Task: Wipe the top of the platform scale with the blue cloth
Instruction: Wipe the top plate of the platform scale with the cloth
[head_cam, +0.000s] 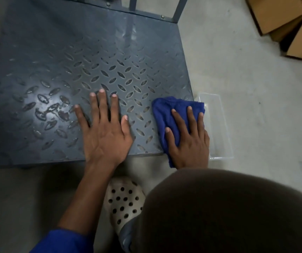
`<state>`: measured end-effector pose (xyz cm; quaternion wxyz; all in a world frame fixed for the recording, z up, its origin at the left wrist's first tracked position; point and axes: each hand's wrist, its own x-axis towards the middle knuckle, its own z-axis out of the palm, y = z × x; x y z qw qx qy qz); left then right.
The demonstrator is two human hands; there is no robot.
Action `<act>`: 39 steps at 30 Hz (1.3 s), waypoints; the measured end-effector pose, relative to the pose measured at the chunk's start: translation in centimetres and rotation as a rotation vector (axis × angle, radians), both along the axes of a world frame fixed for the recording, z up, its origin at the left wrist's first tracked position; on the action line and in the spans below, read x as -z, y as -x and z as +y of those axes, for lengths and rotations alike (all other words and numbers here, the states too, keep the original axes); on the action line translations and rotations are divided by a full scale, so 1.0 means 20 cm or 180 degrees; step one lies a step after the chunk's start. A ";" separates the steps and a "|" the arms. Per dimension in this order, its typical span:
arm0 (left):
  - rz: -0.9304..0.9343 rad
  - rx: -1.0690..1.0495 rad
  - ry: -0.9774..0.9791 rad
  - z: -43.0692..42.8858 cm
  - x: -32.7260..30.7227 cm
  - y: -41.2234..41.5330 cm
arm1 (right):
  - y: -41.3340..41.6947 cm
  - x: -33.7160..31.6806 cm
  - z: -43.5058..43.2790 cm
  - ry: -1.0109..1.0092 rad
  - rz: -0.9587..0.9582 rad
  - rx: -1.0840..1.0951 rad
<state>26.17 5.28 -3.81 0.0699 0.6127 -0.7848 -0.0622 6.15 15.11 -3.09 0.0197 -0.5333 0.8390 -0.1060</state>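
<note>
The platform scale (95,57) is a grey metal deck with a raised diamond tread, filling the upper left of the head view. My left hand (105,130) lies flat on its near edge, fingers spread, holding nothing. My right hand (189,138) presses down on the crumpled blue cloth (165,111) at the deck's near right corner. Part of the cloth hangs over the front edge under my palm.
A clear plastic tub (217,114) sits on the concrete floor right beside the scale's right edge. Cardboard boxes (281,17) stand at the top right. The scale's upright posts (180,9) rise at the far edge. My perforated clog (124,199) and my knee are below.
</note>
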 end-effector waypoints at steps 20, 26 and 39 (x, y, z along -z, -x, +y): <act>0.0156 0.0246 -0.0107 -0.41 -0.02 0.12 | 0.08 -0.03 -0.59 0.0016 -0.0060 -0.0367; 0.0118 0.0296 -0.0053 -0.53 -0.02 0.17 | 0.18 -0.01 -0.74 0.0030 -0.0036 -0.0540; 0.0159 0.0368 -0.0122 -0.74 -0.05 0.20 | 0.40 -0.09 -1.68 -0.0347 -0.0367 -0.0150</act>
